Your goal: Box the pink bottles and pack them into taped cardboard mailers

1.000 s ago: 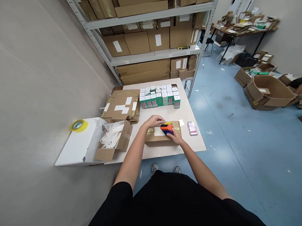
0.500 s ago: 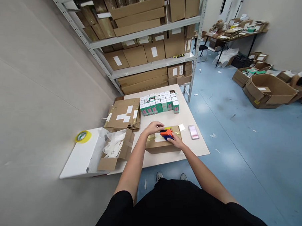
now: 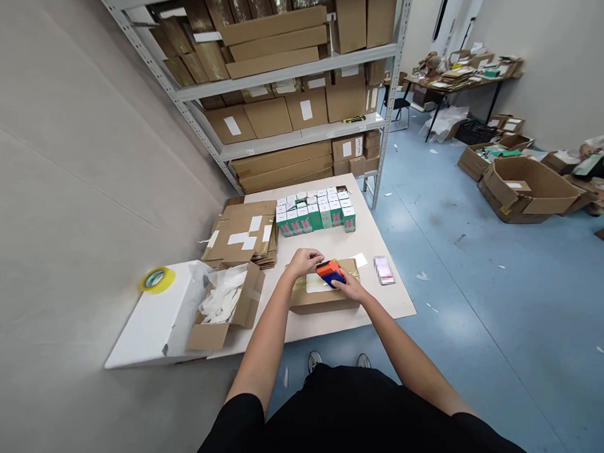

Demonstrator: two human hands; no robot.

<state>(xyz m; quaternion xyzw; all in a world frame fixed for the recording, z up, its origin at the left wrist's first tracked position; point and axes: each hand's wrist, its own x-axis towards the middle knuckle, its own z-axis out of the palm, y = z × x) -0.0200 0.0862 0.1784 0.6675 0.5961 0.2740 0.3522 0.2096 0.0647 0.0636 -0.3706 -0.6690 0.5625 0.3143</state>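
Note:
An orange and blue tape dispenser (image 3: 330, 272) is gripped in my right hand (image 3: 351, 288) above a taped cardboard box (image 3: 325, 299). The box lies near the table's front edge, with a white label (image 3: 314, 284) on its top, partly covered by the dispenser. My left hand (image 3: 306, 261) hovers at the box's far left side, its fingertips pinched together close to the dispenser's front end. What sits between those fingertips is too small to make out. A white slip of paper (image 3: 360, 259) lies at the box's far right corner.
Green and white small boxes (image 3: 314, 217) stand in rows behind. Flattened cartons (image 3: 242, 232) and an open box with white paper (image 3: 252, 299) are at left, near a yellow tape roll (image 3: 157, 280). A pixelated phone-like item (image 3: 384, 270) lies right. A shelf (image 3: 298, 136) stands behind the table.
The dispenser has tipped and shifted slightly to the left in my right hand. My left fingers, more extended before, have drawn together into a pinch. The whole view has shifted a little.

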